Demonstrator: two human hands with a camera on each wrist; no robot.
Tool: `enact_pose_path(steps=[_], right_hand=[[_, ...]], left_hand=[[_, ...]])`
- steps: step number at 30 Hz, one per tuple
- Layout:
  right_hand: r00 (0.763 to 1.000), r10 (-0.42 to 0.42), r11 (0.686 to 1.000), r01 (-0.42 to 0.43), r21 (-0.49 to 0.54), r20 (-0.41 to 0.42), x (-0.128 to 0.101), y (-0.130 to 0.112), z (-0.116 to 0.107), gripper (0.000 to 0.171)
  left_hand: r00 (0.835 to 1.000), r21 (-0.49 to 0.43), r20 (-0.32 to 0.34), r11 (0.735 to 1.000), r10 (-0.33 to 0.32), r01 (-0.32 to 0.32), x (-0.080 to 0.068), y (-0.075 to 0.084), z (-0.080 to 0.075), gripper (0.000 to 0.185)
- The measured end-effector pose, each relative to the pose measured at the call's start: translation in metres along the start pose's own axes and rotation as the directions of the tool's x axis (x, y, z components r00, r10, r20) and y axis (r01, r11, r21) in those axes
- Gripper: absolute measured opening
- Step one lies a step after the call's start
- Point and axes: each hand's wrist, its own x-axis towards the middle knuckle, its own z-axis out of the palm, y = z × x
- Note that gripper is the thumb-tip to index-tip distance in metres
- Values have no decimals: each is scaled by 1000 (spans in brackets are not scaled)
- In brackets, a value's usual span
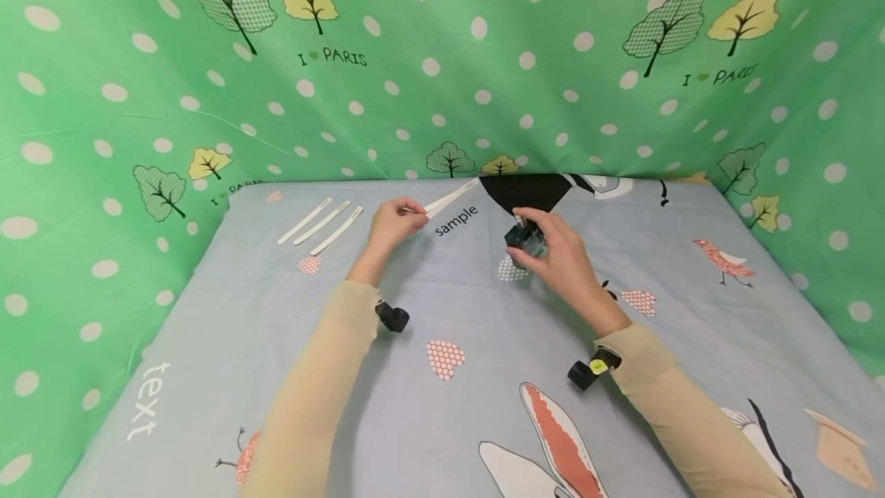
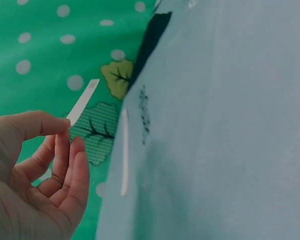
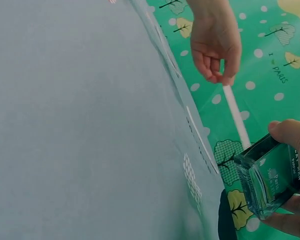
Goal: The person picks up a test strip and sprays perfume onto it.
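Note:
Between thumb and fingertips, my left hand (image 1: pixel 399 223) pinches one end of a white paper test strip (image 2: pixel 85 101), held up above the bed-like surface. A second white strip (image 2: pixel 125 152) lies on the cloth beneath it. My right hand (image 1: pixel 563 252) grips a dark, clear-glass perfume bottle (image 3: pixel 266 182), thumb on one side and fingers on the other. The bottle is raised over the cloth, to the right of the held strip. In the right wrist view, the strip's far end overlaps the bottle's edge.
Three more white strips (image 1: pixel 321 227) lie side by side on the left of the printed grey-blue cloth (image 1: pixel 442 421). A green dotted curtain (image 1: pixel 387 29) rises behind the cloth and along both sides. Each wrist carries a small black camera (image 1: pixel 394 317).

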Motion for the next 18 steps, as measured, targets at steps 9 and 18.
enact_pose_path(steps=[9,18], right_hand=[[1000,11,1000,-11,-5,-12,7,-1,4,62],[999,30,999,-31,-30,-35,11,0,9,61]], left_hand=[[998,-26,60,999,23,-21,-18,18,-11,15],[996,-15,82,999,37,-36,-31,24,-17,15]])
